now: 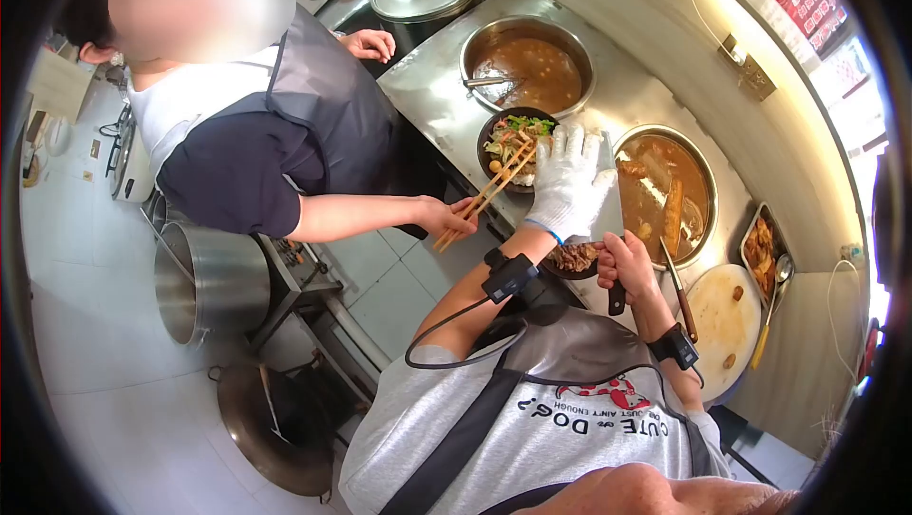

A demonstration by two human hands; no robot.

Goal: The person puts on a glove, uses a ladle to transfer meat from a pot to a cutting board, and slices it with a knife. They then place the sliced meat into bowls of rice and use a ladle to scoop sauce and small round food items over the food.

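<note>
My left hand (571, 184), in a white knit glove with a clear plastic layer over it, is stretched flat with its fingers extended. Its fingertips overlap the right edge of a dark bowl (496, 131) of greens and other food. My right hand (627, 266) grips the black handle of a cleaver (609, 203), whose broad blade stands right beside the glove and is partly covered by it. Below the glove, a second dark bowl (576, 257) holds chopped meat, half hidden by my wrist. A co-worker's hand (446, 219) reaches wooden chopsticks (489, 194) into the first bowl.
Two steel pots of brown broth, one at the back (589, 102) and one at the right (711, 173), sit in the steel counter (432, 87). A round cutting board (720, 311), a food tray (760, 239) and a spoon (783, 270) lie farther right. The co-worker (332, 106) stands at left.
</note>
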